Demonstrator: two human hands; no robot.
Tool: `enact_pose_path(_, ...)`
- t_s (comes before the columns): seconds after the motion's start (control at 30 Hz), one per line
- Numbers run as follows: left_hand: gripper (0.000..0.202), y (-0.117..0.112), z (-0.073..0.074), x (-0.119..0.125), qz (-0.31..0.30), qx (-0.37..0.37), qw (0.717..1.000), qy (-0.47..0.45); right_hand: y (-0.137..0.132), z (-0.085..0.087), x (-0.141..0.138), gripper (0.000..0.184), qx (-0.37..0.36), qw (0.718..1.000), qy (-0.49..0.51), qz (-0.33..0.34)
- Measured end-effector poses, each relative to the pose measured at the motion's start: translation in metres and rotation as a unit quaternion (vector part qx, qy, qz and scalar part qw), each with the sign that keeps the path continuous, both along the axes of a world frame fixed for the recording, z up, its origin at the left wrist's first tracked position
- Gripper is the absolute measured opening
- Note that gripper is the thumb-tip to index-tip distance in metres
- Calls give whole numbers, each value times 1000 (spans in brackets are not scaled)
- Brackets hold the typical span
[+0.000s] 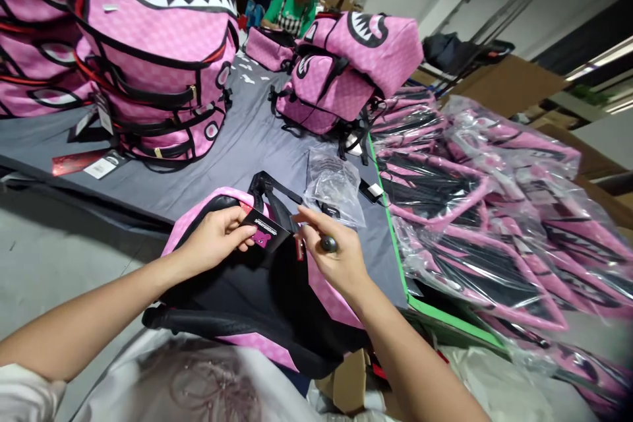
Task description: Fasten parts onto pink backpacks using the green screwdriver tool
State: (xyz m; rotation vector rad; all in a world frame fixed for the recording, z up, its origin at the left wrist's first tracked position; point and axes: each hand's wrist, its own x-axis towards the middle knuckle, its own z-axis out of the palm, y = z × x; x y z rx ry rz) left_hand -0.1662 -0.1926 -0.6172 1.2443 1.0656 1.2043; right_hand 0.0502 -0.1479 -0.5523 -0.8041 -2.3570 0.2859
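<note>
While the left hand [215, 237] pinches a black hang tag [264, 232], the right hand [336, 258] closes its fingertips beside it on something too small to tell, over the pink backpack [257, 306] at the table [237, 145] edge; clear bags [494, 211] hold others.

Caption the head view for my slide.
Left hand holds a black hang tag above a pink backpack, right hand beside it.

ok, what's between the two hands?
A black tag, over the backpack: the left hand pinches one edge, the right hand is close by the other. Shown in the head view.
</note>
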Motion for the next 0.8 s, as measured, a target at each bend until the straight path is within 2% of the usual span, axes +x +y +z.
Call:
enact_pose_path(0.07,25,-7,-3,1,11,32,999,31,1,2,-9,20,-70,997,-23,15)
enact_pose_path(0.17,23,-16,-11,-5,34,110,985,129,2,5,-20,15,-101,989,-100,39)
enact_pose_path(0.2,20,-19,-16,-10,63,154,970,175,4,5,-23,16,-103,988,-109,25)
enact_pose_path(0.27,26,-24,-30,-24,143,233,920,280,7,2,-27,16,-100,989,-106,-14)
enact_pose_path(0.33,39,-29,-49,-38,199,261,867,375,9,-5,-32,18,-79,991,-101,-41)
enact_pose_path(0.37,40,-32,-59,-43,202,259,852,408,9,-9,-36,20,-67,991,-109,-46)
enact_pose_path(0.43,34,-35,-76,-48,194,255,845,429,7,-18,-46,28,-42,987,-150,-51)
enact_pose_path(0.5,26,-36,-88,-48,207,271,846,411,4,-24,-59,36,-44,974,-216,-53)
enact_pose_path(0.57,22,-36,-94,-45,236,294,841,387,3,-26,-71,40,-73,951,-297,-42)
enact_pose_path(0.63,26,-36,-98,-44,244,313,838,374,5,-26,-82,37,-101,920,-377,-28)
enact_pose_path(0.7,40,-37,-101,-44,250,307,842,367,10,-25,-91,33,-104,890,-444,-28)
enact_pose_path(0.8,77,-39,-109,-47,291,216,850,381,17,-27,-101,33,-91,859,-504,-33)
